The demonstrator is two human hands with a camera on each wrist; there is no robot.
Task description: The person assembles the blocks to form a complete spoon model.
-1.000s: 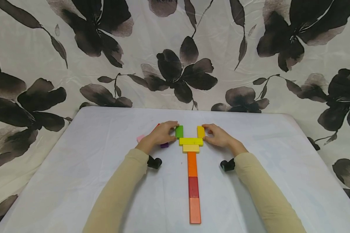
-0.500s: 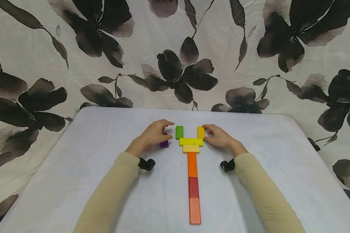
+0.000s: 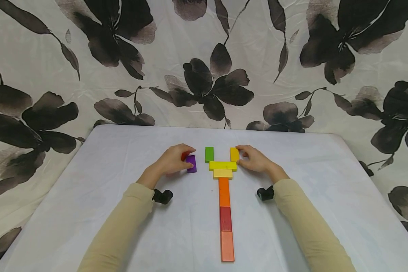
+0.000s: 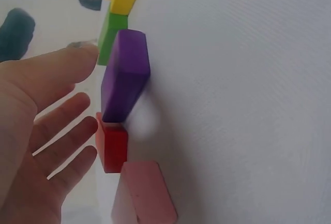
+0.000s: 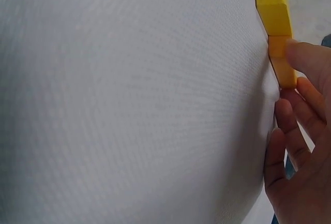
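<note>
On our white bench (image 3: pixel 275 241), the Y of rectangular blocks (image 3: pixel 224 192) looks laid, our right hand (image 3: pixel 255 158) pinching its golden-yellow block (image 3: pixel 234 154); purple block (image 4: pixel 125 76), red block (image 4: pixel 113 146) and pink block (image 4: pixel 150 193) seem unplaced, near our left hand (image 3: pixel 171 158), fingers loosely spread.

On the white table (image 3: pixel 187 234): purple block (image 3: pixel 193 160) by the left fingers (image 3: pixel 186 147), yellow block (image 3: pixel 234 154) touching the right fingers (image 3: pixel 244 147), green block (image 3: pixel 209 155) between.

Head view high, forward-down; wrist views close.
</note>
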